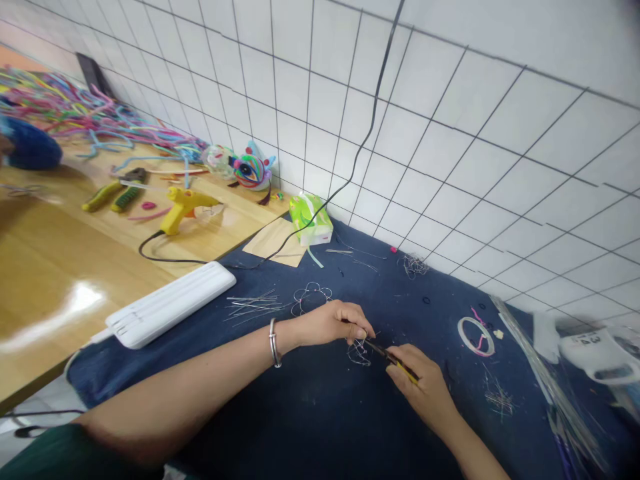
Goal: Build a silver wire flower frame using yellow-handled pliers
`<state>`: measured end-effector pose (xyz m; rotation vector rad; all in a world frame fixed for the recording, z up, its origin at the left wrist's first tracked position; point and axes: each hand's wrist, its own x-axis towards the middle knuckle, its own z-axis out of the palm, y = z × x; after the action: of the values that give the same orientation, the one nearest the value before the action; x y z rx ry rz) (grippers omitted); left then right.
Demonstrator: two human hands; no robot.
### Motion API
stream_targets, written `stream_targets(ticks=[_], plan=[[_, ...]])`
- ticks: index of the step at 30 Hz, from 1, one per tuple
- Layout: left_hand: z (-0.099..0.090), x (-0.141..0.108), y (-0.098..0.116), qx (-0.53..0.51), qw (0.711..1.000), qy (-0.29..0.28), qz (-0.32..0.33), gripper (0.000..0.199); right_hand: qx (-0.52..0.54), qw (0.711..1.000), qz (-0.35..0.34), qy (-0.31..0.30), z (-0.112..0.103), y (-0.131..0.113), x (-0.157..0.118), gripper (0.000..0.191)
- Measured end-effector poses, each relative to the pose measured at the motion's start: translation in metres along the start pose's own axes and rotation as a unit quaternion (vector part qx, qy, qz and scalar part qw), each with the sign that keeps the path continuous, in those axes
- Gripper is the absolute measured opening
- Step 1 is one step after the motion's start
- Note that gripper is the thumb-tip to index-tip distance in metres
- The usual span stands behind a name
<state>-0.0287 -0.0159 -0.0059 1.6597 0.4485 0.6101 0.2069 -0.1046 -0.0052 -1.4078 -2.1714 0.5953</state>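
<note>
My left hand (335, 323) pinches a small shape of bent wire (359, 353) over the dark blue cloth (290, 413). In my right hand (423, 383) is a pair of pliers (403, 368) with yellow on the handles. Their dark jaws reach the wire beside my left fingertips; whether they grip it is too small to tell. Behind my left wrist lies a looped wire piece (313, 293) shaped like a flower. Several straight wire lengths (255, 305) are scattered left of it.
A white power strip (173, 303) and yellow glue gun (183, 208) lie left, with a black cord running up the tiled wall. Farther back are a green tissue pack (310, 217) and pliers (117, 190). Right are a wire bundle (545, 373) and white coil (460, 333).
</note>
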Motion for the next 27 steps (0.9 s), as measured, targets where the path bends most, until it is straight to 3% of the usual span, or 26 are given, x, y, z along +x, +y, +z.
stream_targets(ticks=[11,21,27], plan=[[0.0032,0.0021,-0.0019,-0.108,0.993,0.018,-0.046,0.015,0.014,0.999,0.028,0.01,0.0048,0.0084,-0.0043,0.024],[0.0034,0.0018,-0.0004,-0.071,0.996,0.028,-0.044,0.011,0.003,1.0,0.008,-0.007,0.0035,0.0063,-0.0018,0.023],[0.0027,0.0007,0.0021,-0.046,0.996,0.074,-0.032,0.009,-0.044,0.996,-0.042,0.065,0.0061,0.0093,-0.0026,0.022]])
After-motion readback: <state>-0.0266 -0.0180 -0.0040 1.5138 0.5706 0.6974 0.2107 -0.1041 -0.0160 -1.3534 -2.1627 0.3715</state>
